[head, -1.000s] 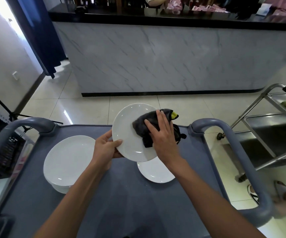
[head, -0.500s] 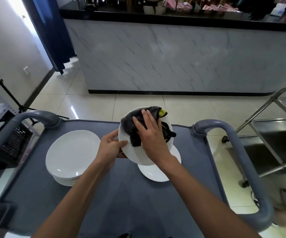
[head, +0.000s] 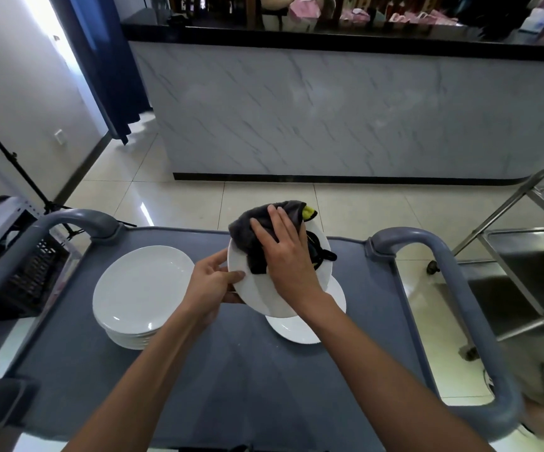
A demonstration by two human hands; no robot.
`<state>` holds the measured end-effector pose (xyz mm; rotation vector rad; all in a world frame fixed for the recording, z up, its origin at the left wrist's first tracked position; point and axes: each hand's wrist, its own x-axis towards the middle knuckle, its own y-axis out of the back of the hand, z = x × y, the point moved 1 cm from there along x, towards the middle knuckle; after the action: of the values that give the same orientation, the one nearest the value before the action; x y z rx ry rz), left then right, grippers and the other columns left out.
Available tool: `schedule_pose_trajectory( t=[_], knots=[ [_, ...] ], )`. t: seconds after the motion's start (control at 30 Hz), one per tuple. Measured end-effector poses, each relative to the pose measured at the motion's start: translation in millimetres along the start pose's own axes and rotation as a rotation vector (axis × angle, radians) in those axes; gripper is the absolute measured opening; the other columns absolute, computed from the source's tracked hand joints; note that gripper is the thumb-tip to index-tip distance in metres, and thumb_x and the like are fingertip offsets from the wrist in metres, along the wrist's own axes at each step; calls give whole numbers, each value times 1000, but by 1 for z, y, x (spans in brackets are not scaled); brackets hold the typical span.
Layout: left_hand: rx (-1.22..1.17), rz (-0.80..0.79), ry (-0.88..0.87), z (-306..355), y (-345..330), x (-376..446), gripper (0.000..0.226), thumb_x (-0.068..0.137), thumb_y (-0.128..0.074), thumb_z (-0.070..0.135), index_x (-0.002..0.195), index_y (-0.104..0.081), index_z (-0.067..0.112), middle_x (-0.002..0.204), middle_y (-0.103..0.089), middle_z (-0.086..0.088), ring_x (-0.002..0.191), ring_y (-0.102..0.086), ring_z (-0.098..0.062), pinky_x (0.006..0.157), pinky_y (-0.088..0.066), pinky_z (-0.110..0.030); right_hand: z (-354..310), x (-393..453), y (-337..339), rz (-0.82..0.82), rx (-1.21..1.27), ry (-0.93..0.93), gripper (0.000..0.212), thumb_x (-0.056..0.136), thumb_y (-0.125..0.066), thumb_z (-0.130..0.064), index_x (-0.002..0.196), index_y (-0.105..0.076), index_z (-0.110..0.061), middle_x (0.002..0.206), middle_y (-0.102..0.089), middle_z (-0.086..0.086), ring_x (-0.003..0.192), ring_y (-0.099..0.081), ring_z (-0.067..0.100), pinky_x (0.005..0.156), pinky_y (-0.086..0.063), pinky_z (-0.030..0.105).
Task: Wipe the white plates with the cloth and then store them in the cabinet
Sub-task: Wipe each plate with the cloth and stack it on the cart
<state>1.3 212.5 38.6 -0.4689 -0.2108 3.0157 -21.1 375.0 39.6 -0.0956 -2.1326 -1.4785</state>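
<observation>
My left hand (head: 210, 283) grips the left rim of a white plate (head: 259, 295), which is held tilted above the grey cart top (head: 225, 380). A dark grey cloth (head: 253, 238) with a yellow tag lies over the plate's upper part. My right hand (head: 288, 256) presses the cloth against the plate with fingers spread flat. Directly under the held plate a single white plate (head: 300, 329) lies on the cart. A stack of several white plates (head: 140, 291) stands on the cart's left side.
The cart has grey tubular handles at left (head: 52, 226) and right (head: 453, 282). A steel trolley (head: 525, 256) stands on the tiled floor at right. A marble-fronted counter (head: 345, 115) lies ahead. A tripod leg (head: 13, 158) and a black crate (head: 29, 275) are at left.
The cloth under my right hand has slid up and left across the plate toward its top rim. The plate has tilted more edge-on, and the view has shifted.
</observation>
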Motion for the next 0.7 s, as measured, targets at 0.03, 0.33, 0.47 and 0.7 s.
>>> schedule_pose_trajectory(
  t=[0.03, 0.33, 0.47, 0.7],
  knots=[
    [-6, 2, -1, -1, 0, 0, 50, 90, -58, -12, 123, -69, 24, 100, -77, -14, 85, -75, -35, 62, -61, -43, 3, 3, 2, 9, -1, -11, 57, 93, -35, -13, 149, -42, -19, 160, -27, 19, 151, -19, 33, 120, -16, 60],
    [-118, 126, -75, -1, 2, -5, 59, 87, -59, -13, 117, -71, 36, 102, -78, -4, 84, -75, -27, 61, -61, -44, 34, -1, 16, 34, -122, -124, 55, 96, -53, -4, 148, -46, -24, 161, -28, 14, 152, -18, 30, 120, -15, 57],
    [-153, 169, -89, 2, 1, -5, 59, 88, -59, -13, 118, -69, 37, 104, -78, -3, 87, -74, -30, 61, -61, -43, 38, -17, 14, -18, -132, -171, 54, 99, -54, -8, 149, -43, -25, 162, -26, 14, 153, -16, 30, 121, -13, 58],
    [-186, 237, -110, 3, -1, -4, 61, 88, -59, -13, 111, -69, 42, 107, -77, -2, 93, -73, -33, 62, -61, -44, 26, -51, -4, -57, -132, -206, 67, 93, -62, -6, 151, -37, -27, 162, -26, 11, 153, -13, 29, 120, -16, 59]
  ],
)
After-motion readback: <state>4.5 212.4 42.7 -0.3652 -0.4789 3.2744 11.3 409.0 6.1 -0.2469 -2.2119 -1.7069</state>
